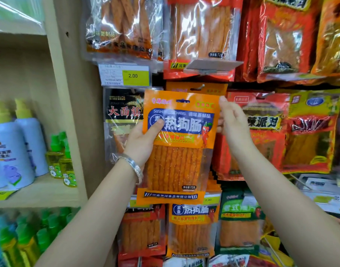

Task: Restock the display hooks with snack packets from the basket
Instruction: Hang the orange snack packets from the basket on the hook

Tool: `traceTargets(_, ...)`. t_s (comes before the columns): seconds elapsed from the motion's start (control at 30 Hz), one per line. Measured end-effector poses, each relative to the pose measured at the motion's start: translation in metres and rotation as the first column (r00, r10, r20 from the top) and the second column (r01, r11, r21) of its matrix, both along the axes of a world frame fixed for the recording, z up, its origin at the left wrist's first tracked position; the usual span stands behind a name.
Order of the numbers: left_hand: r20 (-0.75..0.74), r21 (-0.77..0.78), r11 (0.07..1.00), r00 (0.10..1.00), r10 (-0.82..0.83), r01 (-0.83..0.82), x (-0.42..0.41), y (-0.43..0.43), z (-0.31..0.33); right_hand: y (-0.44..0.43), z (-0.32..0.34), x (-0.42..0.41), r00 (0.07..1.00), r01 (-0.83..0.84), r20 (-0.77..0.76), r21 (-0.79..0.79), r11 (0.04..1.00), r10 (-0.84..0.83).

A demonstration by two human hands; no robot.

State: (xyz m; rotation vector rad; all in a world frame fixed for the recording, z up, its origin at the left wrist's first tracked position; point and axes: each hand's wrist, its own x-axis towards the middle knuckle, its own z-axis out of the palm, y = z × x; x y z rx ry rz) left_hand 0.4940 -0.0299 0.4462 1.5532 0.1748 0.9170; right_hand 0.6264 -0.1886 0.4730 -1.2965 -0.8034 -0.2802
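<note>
Left hand (144,139), bangle (133,166) on the wrist, grips the packet (177,164) at its left edge. The thumb lies across the front label and the fingers are hidden behind. Right hand (234,124) pinches the upper right edge, thumb tip at the top corner and fingers tucked behind. Both hands are clamped on the one packet, which is held upright at frame centre, facing the camera, long axis vertical.

Key relation: the hang hole (182,101) sits at the top middle of the packet, between the two hands. The hook (201,86) pokes out just above and slightly right of it, through a stack of matching orange packs (215,90). The next move is probably up and a bit right, then a push back onto the hook. The right hand is nearer the hook.

Hard to make out:
- The hook shows only as a small blurred tip, its length unseen.
- How far the packet stands in front of the stack cannot be judged.
- The basket is not in view.
- The hole is smeared by glare.

A price tag (133,76) sits upper left of the packet, and bottles (11,151) stand on the shelf at the left edge.
</note>
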Motion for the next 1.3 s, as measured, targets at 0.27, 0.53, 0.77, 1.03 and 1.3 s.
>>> traceTargets(0.27,0.278,0.347,0.929,0.96,0.028,-0.127,0.01,-0.029,0.033,-0.007,0.02,0.004,0.991,0.095,0.085,0.094,0.991,-0.103)
traceTargets(0.53,0.212,0.629,0.751,0.974,0.081,-0.2,0.028,-0.038,0.055,0.0,0.048,0.02,0.971,0.221,0.073,0.071,0.973,-0.226)
traceTargets(0.77,0.21,0.624,0.762,0.976,0.05,-0.173,0.033,-0.034,0.044,0.007,0.041,0.03,0.945,0.302,0.133,-0.008,0.953,-0.299)
traceTargets(1.03,0.0,0.795,0.591,0.974,0.227,-0.137,0.046,-0.014,-0.012,-0.004,-0.017,0.021,0.74,0.524,0.407,0.151,0.838,-0.536)
traceTargets(1.3,-0.121,0.949,0.315,0.89,0.44,-0.027,0.071,-0.005,-0.052,0.005,-0.054,0.035,0.221,0.868,0.921,-0.036,0.495,-0.322)
